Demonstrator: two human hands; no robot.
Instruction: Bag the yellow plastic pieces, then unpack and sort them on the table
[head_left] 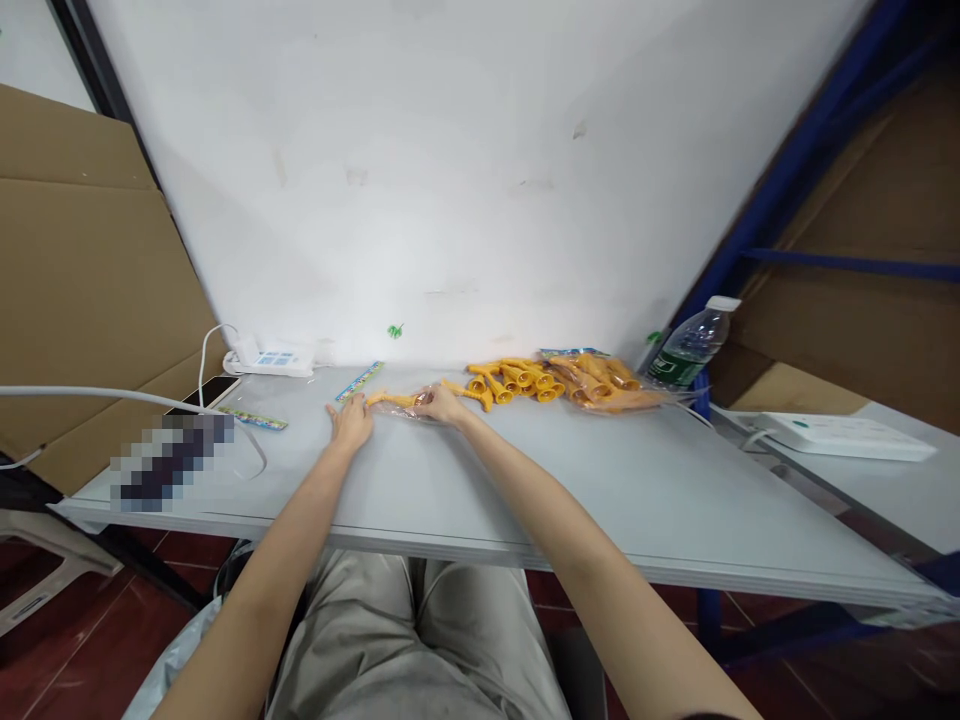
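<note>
We see the right hand (444,406) pinching a bagged yellow piece (399,401). Whether the left hand (352,423) grips, we cannot tell.

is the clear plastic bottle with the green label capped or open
Capped: the clear, green-labelled plastic bottle has a white cap on top.

No legible lettering anywhere.
</note>
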